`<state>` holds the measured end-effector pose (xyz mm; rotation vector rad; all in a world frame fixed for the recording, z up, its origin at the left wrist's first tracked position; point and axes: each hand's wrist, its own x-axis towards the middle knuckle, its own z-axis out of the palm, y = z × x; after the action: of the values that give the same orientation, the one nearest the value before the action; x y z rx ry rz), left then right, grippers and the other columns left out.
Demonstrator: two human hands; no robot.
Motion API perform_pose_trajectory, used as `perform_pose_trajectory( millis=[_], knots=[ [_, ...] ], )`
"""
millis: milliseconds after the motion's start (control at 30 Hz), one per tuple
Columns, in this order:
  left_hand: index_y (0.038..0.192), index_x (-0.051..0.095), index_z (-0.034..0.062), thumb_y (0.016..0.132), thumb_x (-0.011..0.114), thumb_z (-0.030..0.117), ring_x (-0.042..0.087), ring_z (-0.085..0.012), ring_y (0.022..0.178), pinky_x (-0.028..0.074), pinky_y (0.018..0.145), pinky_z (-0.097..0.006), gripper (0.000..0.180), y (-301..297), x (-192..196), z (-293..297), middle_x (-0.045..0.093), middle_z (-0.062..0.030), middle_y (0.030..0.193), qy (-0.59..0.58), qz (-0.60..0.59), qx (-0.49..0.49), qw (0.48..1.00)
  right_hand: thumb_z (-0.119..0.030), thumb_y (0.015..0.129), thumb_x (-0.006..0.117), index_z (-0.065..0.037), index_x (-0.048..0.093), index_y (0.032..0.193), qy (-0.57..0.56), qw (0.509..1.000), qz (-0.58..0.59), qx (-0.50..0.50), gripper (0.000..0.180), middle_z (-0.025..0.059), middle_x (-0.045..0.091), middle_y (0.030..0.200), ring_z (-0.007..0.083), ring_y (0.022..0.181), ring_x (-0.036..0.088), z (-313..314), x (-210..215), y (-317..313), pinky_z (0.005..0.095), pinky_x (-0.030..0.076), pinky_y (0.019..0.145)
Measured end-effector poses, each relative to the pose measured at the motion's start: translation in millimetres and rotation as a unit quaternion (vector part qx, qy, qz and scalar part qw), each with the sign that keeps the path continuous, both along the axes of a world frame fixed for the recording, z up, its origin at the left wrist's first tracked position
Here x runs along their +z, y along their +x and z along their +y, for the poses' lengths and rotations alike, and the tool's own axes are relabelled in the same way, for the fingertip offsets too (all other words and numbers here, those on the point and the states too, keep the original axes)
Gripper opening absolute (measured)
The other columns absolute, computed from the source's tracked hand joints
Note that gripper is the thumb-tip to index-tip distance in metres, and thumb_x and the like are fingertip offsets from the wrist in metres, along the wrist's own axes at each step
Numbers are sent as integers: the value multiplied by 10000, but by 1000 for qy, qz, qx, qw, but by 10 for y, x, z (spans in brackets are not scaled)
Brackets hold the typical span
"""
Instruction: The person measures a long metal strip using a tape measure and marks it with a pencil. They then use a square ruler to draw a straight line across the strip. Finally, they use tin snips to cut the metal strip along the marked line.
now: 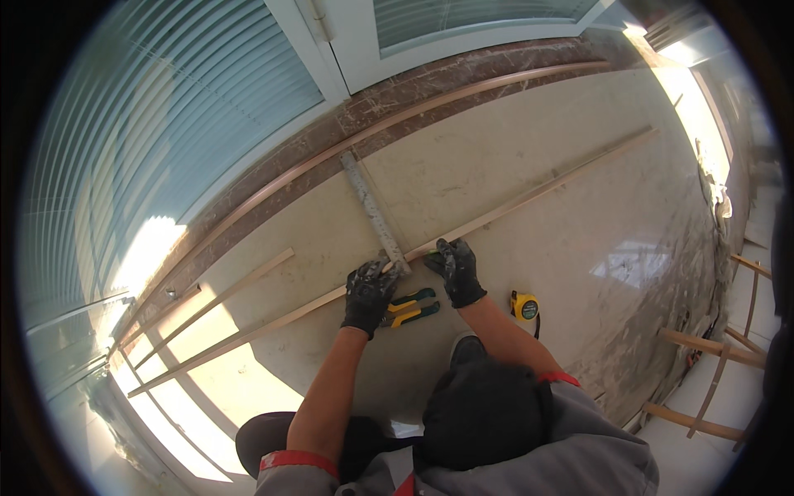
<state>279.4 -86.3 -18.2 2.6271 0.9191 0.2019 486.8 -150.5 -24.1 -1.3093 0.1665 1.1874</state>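
Both gloved hands, left (pixel 369 291) and right (pixel 454 269), press half-curled on the long wooden strip (pixel 463 230) beside the metal ruler (pixel 374 213).

Bare floor (pixel 529 198) lies open beyond the strip (pixel 496 213); pliers (pixel 411 307) crowd nearside.

Both gloved hands press on the near end of a grey metal straightedge (pixel 374 213) where it crosses a long thin wooden strip (pixel 496 213) on the pale floor (pixel 529 149). The left hand (pixel 369 291) covers the crossing; the right hand (pixel 456 269) rests on the strip just beside it. Green-yellow pliers (pixel 411 307) lie just below the hands, and a yellow tape measure (pixel 524 306) lies right of them.
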Motion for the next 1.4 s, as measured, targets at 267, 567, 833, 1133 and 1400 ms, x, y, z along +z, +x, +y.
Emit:
perform_pose_trajectory(
  millis=[267,567,833,1133,1400],
  knots=[
    [1322,616,199,838,683,171,553,-316,1210,419,1016,-465,489,-8,-25,-28,598,-101,1303,-2,-18,6,1000,-121,983,586,-39,511,1013,15,1000,3,2,115,101,593,934,218,831,664,-21,-59,-6,391,609,790],
    [1339,607,202,844,673,174,539,-328,1225,408,1033,-471,500,-28,-23,-24,585,-103,1320,-23,-12,3,1000,-131,968,612,-38,522,1001,7,1000,-4,4,133,102,592,919,223,811,667,-38,-75,2,394,610,786],
    [1331,612,201,836,675,177,538,-329,1227,404,1043,-471,499,-55,-77,-14,588,-109,1313,-34,-29,7,999,-94,960,607,-32,505,968,8,1000,-5,-2,120,104,583,891,225,773,667,-12,-53,-18,386,614,745],
    [1287,639,187,804,698,143,549,-329,1208,417,1033,-461,489,3,-111,-29,605,-111,1283,-36,-40,26,998,-104,959,612,-27,527,978,3,1000,-8,2,117,116,600,913,225,794,668,-25,-65,2,380,608,772],
    [1253,650,173,775,713,124,561,-330,1186,432,1027,-465,484,-21,-203,-80,617,-106,1253,-29,-61,42,997,-123,920,674,-14,513,1113,33,999,-35,18,274,136,653,1035,214,858,679,-377,236,86,364,570,819]
  ],
)
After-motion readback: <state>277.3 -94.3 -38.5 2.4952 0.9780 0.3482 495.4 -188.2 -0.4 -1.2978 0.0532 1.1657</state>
